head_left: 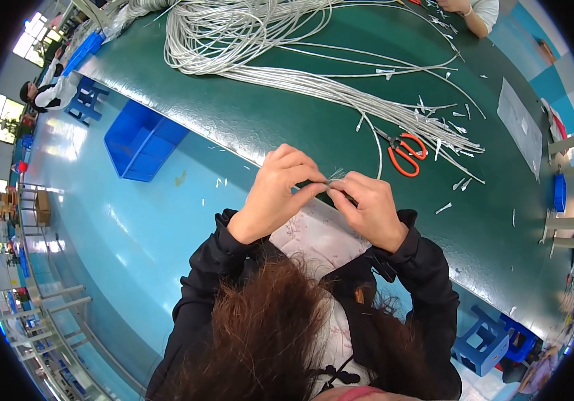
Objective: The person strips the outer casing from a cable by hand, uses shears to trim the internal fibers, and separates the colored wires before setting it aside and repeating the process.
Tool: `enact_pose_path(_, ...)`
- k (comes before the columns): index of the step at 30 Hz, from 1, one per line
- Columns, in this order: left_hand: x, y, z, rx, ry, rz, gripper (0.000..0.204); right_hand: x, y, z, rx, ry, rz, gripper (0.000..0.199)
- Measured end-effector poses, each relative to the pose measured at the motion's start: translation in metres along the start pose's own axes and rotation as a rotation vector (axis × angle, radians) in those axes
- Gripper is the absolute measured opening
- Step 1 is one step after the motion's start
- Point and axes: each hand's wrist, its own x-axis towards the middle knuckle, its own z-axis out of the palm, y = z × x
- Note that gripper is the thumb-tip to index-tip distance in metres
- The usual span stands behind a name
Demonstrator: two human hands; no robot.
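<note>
Green worktable [287, 127], left hand [277, 194] and right hand [367, 207] both pinched on a half-hidden wire end [335, 178], detail unclear.

Clear flat plastic bag [519, 125] — table's right edge (pale label inside).

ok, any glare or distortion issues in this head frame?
Head view: strong fisheye, the table edge bows and black corners vignette; ceiling-light sheen streaks the green tabletop and blue floor; windows at left blow out; left hand, right hand and wire stay sharp.
</note>
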Motion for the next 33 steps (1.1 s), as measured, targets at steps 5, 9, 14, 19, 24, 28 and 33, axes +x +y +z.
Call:
enact_pose_path(5,-0.003,0.001,0.004,-0.056,0.009,-0.167,0.008,-0.001,0.001,0.002,-0.333,0.016,-0.173,0.016)
enact_pose_path(9,-0.012,-0.010,0.006,-0.288,-0.065,-0.356,0.005,-0.002,0.005,0.002,-0.542,-0.066,-0.353,0.017)
enact_pose_path(14,-0.019,-0.025,-0.006,-0.816,-0.241,-0.596,0.007,0.001,0.003,-0.002,-0.451,-0.140,-0.461,0.017)
enact_pose_path(19,-0.030,-0.023,-0.005,-1.162,-0.298,-0.614,0.007,0.002,0.000,-0.003,-0.131,-0.127,-0.424,0.020)
enact_pose_path(24,-0.030,-0.003,0.013,-1.356,-0.098,-0.488,0.008,0.001,-0.004,-0.003,0.066,-0.089,-0.326,0.020)
enact_pose_path(28,-0.025,0.007,0.024,-1.322,0.081,-0.402,0.009,-0.005,-0.009,0.002,0.250,-0.050,-0.163,0.007)
enact_pose_path(33,-0.019,0.009,0.032,-1.411,0.262,-0.335,0.007,-0.010,-0.016,0.005,0.757,-0.075,0.300,0.014)
